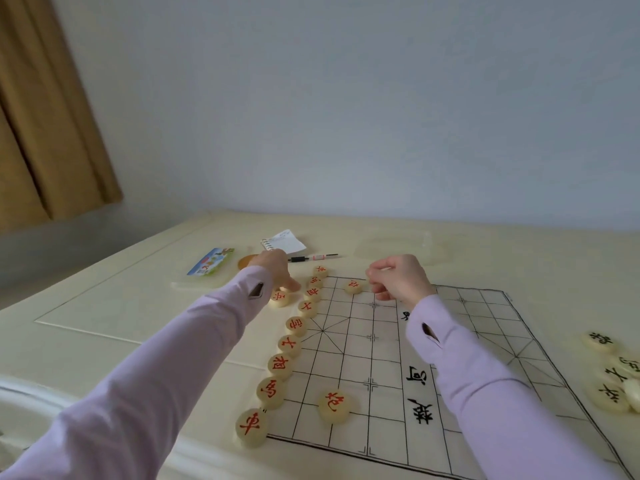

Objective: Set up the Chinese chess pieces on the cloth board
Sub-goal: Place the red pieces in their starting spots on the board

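Currently: red soldiers due for placement, cloth xiangqi board

Item 1. Cloth board [346, 356], flat on the cream table [104, 306]. The red back row [280, 366] runs near to far along its left edge. One red cannon [334, 407] sits near, another [354, 286] far.

Item 2. Loose red piece [279, 299], off the cloth just left of the far end of the row.

Item 3. Left hand [272, 266], fingers reaching down to the loose piece. Whether they pinch it or only touch it cannot be told.

Item 4. Right hand [398, 277], above the far part of the board just right of the far cannon. The fingers are curled with thumb and forefinger together. Whether they hold a piece cannot be told.

Item 5. Black pieces [609, 396], heaped off the cloth at the right.

Handling note, as a judgement: lift the loose piece by its rim and carry it over the row rather than sliding it. Set it squarely on a crossing marked for a soldier. Press lightly, since the cloth may ruck and shift the neighbours.
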`<state>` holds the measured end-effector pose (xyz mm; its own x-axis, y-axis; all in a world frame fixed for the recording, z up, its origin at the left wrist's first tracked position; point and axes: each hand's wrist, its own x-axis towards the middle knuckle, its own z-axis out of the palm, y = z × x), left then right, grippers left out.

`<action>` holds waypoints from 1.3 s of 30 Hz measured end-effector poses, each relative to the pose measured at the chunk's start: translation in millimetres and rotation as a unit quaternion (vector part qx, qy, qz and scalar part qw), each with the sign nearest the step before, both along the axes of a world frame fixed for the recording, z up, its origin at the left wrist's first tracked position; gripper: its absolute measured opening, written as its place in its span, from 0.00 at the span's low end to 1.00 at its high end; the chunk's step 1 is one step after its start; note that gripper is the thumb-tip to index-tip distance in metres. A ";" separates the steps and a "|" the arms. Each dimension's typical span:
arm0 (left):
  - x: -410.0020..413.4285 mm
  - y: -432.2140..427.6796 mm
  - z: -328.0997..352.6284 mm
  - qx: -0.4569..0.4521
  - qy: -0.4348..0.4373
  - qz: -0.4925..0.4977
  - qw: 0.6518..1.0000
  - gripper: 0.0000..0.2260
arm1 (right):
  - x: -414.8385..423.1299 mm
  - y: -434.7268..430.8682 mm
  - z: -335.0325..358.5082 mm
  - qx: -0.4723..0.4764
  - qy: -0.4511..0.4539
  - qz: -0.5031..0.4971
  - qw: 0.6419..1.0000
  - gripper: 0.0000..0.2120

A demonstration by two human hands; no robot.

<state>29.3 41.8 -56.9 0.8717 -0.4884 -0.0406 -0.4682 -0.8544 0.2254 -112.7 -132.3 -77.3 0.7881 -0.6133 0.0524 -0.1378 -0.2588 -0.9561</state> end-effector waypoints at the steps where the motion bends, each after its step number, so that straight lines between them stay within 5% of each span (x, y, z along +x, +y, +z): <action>1: -0.5 0.5 0.0 -0.005 0.002 0.001 1.000 0.16 | 0.2 2.2 1.4 -0.005 -0.007 -0.002 1.000 0.06; 8: -6.0 3.2 -2.1 -0.041 -0.021 -0.015 0.999 0.09 | -4.9 9.0 4.6 -0.023 -0.060 0.009 0.998 0.03; 13: -12.6 1.8 13.3 -0.191 -0.081 -0.025 0.978 0.05 | -5.4 11.9 6.6 -0.009 -0.082 0.036 0.996 0.06; 21: -50.8 -14.9 22.6 -0.330 0.115 -0.185 0.918 0.05 | -9.4 24.7 17.6 0.072 -0.139 0.121 0.980 0.06; 25: -53.3 -16.5 15.5 -0.380 0.159 -0.208 0.887 0.07 | -11.3 19.7 17.8 0.047 -0.120 0.084 0.988 0.05; 30: -24.6 -5.4 2.5 -0.489 0.104 -0.162 0.851 0.04 | -14.7 0.8 11.0 0.011 -0.013 0.040 0.999 0.10; 39: -10.2 5.1 -5.8 -0.482 0.034 -0.124 0.867 0.06 | -5.1 -7.8 -0.1 0.021 0.101 0.016 0.995 0.14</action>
